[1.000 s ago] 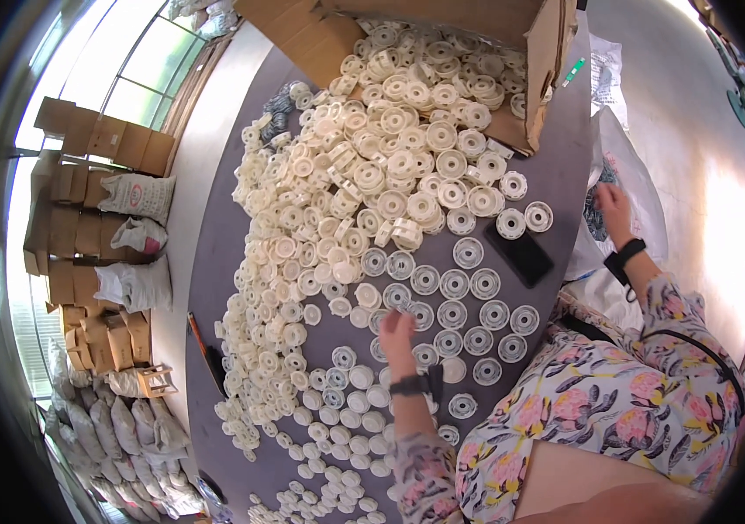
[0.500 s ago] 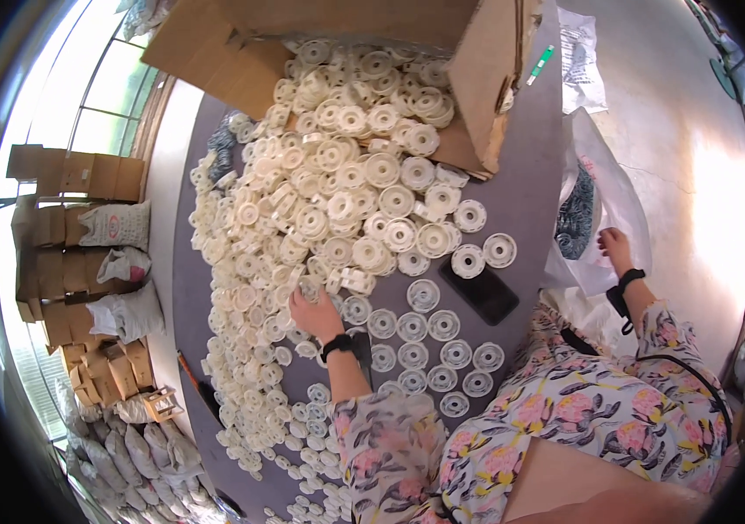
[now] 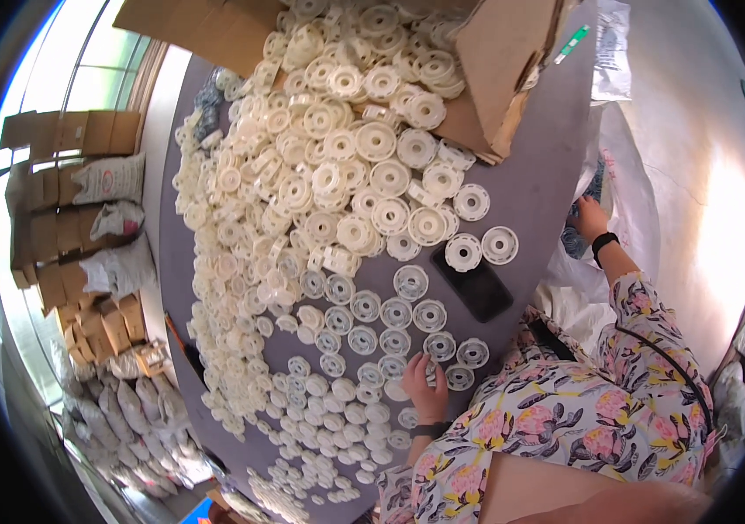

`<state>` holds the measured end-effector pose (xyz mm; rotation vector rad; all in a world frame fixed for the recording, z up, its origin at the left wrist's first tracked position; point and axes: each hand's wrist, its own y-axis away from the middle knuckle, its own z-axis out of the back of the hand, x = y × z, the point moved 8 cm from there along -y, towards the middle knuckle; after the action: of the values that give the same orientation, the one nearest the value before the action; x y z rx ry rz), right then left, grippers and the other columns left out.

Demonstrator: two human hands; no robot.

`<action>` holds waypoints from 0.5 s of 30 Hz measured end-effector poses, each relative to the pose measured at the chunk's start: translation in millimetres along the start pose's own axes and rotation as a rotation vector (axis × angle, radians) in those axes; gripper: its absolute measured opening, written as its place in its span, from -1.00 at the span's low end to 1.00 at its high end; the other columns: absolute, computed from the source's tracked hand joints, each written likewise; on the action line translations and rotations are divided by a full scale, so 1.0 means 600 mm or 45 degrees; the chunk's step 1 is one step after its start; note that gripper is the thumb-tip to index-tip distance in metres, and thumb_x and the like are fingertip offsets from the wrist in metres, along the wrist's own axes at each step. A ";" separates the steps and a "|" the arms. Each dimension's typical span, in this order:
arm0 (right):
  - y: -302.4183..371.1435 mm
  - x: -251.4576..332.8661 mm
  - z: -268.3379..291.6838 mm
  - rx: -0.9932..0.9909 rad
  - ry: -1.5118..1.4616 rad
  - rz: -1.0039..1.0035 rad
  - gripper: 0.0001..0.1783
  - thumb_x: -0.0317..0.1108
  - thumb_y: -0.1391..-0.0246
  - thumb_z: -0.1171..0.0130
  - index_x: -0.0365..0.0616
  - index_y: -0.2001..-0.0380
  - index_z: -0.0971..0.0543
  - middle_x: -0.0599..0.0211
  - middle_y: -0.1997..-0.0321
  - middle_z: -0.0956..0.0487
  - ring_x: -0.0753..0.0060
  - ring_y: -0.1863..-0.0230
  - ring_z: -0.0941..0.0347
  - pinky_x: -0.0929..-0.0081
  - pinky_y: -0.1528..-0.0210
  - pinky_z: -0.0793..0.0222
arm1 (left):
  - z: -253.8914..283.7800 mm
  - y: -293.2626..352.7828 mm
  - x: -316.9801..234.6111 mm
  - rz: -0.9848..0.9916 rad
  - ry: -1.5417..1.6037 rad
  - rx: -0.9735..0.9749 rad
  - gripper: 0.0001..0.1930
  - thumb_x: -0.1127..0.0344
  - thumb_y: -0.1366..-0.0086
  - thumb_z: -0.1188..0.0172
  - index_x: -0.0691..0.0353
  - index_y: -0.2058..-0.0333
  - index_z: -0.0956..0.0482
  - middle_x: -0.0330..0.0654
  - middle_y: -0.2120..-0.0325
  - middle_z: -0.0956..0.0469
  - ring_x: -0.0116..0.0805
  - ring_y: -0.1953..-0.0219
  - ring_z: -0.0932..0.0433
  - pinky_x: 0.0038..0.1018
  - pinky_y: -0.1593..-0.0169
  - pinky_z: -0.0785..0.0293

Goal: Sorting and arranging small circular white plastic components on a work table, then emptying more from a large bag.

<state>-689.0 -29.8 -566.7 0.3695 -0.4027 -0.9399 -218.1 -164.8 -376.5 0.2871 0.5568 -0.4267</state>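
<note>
My left hand (image 3: 426, 390) is low over the near edge of a group of pale plastic discs (image 3: 396, 313) laid out singly on the table. Its bent fingers close on one of these spoked discs, which they mostly cover. Off the table's right side, my right hand (image 3: 593, 217) reaches into a white plastic bag (image 3: 630, 188) with dark blue-grey parts (image 3: 574, 243) inside. The bag and parts partly hide its fingertips. A big heap of cream plastic wheels (image 3: 320, 179) covers the middle and far table.
A cardboard box (image 3: 505, 83) lies tipped at the far end, spilling wheels. A black phone (image 3: 477, 290) has one wheel on its corner. Smaller white caps (image 3: 338, 419) spread at the near left. Cartons (image 3: 45, 196) and filled sacks (image 3: 141, 410) stand beyond the left edge.
My left hand has moved from the heap's edge toward me and right, to the laid-out discs. My right hand has gone from the bag's outer side down into its opening. The view has shifted.
</note>
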 end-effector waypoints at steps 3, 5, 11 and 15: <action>-0.047 -0.159 -0.131 0.001 -0.373 -0.073 -0.18 -0.23 0.23 -0.32 -0.03 -0.15 -0.21 -0.02 -0.13 -0.34 -0.04 -0.18 -0.24 0.11 -0.11 -0.27 | -0.014 -0.001 -0.021 -0.059 0.064 0.028 -0.66 0.43 -0.06 -0.20 0.21 0.12 -0.48 -0.04 0.08 -0.45 -0.03 0.03 -0.40 -0.22 -0.04 -0.25; -0.042 -0.142 -0.173 0.021 -0.338 -0.167 0.09 -0.08 0.31 -0.39 0.04 -0.28 -0.01 -0.12 -0.14 -0.31 -0.13 -0.20 -0.20 0.08 -0.21 -0.16 | -0.003 0.004 -0.017 -0.024 0.078 0.012 -0.66 0.44 -0.07 -0.20 0.21 0.12 -0.48 -0.05 0.08 -0.45 -0.04 0.02 -0.39 -0.24 -0.04 -0.26; -0.016 -0.093 -0.133 -0.014 -0.471 -0.210 0.00 -0.13 0.25 -0.36 -0.19 -0.22 -0.08 -0.17 -0.01 -0.43 -0.12 -0.07 -0.38 0.19 -0.10 -0.30 | 0.021 0.029 0.012 0.125 0.059 -0.125 -0.70 0.42 -0.08 -0.19 0.19 0.15 -0.51 -0.07 0.10 -0.47 -0.06 0.04 -0.41 -0.26 -0.04 -0.27; -0.015 -0.120 -0.181 0.057 -0.603 -0.179 -0.21 -0.18 0.02 -0.15 -0.28 -0.18 -0.05 -0.28 0.05 -0.46 -0.21 -0.03 -0.39 0.13 -0.03 -0.30 | 0.018 0.045 0.008 0.153 0.082 -0.138 -0.72 0.43 -0.07 -0.21 0.20 0.18 -0.52 -0.08 0.13 -0.49 -0.07 0.06 -0.44 -0.26 -0.02 -0.29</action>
<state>-680.4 39.5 -677.2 0.2140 -0.8394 -1.1587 -196.9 -146.9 -366.4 0.2297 0.6200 -0.2706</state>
